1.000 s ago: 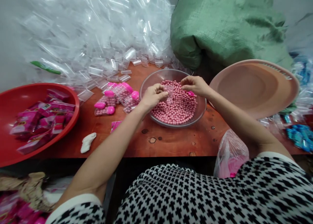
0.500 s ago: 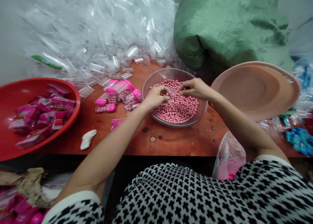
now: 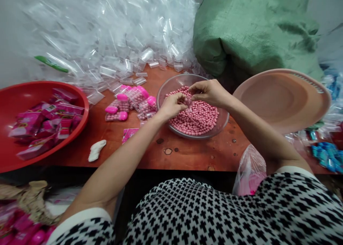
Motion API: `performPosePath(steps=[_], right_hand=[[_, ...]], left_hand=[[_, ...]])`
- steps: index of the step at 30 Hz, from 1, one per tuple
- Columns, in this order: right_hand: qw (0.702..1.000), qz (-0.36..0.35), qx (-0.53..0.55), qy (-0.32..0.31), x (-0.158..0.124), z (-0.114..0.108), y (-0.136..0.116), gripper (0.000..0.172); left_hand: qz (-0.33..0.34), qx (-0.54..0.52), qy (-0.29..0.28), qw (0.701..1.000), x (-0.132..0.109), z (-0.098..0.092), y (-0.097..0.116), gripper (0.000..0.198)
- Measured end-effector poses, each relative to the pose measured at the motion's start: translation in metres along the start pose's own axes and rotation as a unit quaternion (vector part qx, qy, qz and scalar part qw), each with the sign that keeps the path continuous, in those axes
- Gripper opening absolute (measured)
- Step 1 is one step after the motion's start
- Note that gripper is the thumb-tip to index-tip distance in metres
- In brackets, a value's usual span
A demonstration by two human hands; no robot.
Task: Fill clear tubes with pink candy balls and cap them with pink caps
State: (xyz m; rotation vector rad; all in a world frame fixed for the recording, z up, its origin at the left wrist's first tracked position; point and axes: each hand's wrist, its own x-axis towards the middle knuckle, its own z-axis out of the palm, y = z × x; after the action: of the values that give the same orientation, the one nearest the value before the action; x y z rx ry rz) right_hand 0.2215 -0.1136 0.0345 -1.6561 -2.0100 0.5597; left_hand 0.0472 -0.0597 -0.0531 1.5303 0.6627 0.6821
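Observation:
A grey bowl (image 3: 224, 120) full of small pink balls (image 3: 197, 121) stands on the table in front of me. Over it, my left hand (image 3: 172, 106) pinches a small clear plastic container (image 3: 189, 103). My right hand (image 3: 210, 93) is beside that container, its thumb and fingers drawn together at the container's upper end. Whatever is between the right fingertips, if anything, is too small to make out. Left of the bowl lie several clear containers filled with pink balls and closed with bright pink caps (image 3: 141, 91).
A red basin (image 3: 85, 116) with pink packets is at left. A large heap of clear plastic containers (image 3: 107, 34) and a green sack (image 3: 254, 30) fill the back. A pinkish basin (image 3: 281, 98) leans at right. A white crumpled piece (image 3: 97, 150) lies near the table edge.
My right hand has moved left and slightly up, closing in on the clear container. The left hand stays almost in place. The view has shifted slightly.

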Motion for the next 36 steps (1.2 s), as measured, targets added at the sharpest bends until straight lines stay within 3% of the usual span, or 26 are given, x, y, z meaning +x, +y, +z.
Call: performPosePath(steps=[8, 11, 14, 19, 25, 28, 32, 34, 36], right_hand=[[0.999, 0.033, 0.012, 0.032, -0.005, -0.011, 0.004, 0.019], [0.996, 0.075, -0.052, -0.011, -0.011, -0.024, 0.023, 0.017], [0.976, 0.131, -0.17, -0.034, -0.016, -0.03, 0.046, 0.017], [0.931, 0.206, -0.301, -0.021, -0.013, -0.01, 0.069, 0.028], [0.913, 0.176, -0.361, -0.066, -0.002, 0.017, 0.079, 0.03], [0.933, 0.165, -0.318, -0.028, -0.003, 0.013, 0.077, 0.029], [0.994, 0.067, -0.038, 0.083, -0.014, 0.007, 0.053, 0.031], [0.992, 0.029, 0.076, 0.1, -0.02, 0.009, 0.035, 0.037], [0.991, 0.007, 0.102, 0.088, -0.024, 0.014, 0.019, 0.039]], left_hand=[[-0.003, 0.023, 0.018, 1.0, -0.002, -0.002, 0.001, 0.02], [0.004, 0.011, 0.04, 0.999, -0.004, 0.0, 0.004, 0.022], [0.003, 0.0, 0.015, 1.0, -0.006, 0.001, 0.007, 0.027], [-0.013, -0.048, 0.028, 0.998, -0.007, 0.0, 0.01, 0.027], [-0.019, -0.086, 0.013, 0.996, -0.008, 0.0, 0.01, 0.026], [-0.008, -0.086, 0.009, 0.996, -0.008, 0.0, 0.008, 0.026], [0.027, -0.037, 0.01, 0.999, -0.008, -0.001, 0.004, 0.024], [0.043, -0.003, 0.01, 0.999, -0.008, -0.001, 0.003, 0.024], [0.051, 0.017, 0.004, 0.999, -0.009, -0.001, 0.004, 0.025]])
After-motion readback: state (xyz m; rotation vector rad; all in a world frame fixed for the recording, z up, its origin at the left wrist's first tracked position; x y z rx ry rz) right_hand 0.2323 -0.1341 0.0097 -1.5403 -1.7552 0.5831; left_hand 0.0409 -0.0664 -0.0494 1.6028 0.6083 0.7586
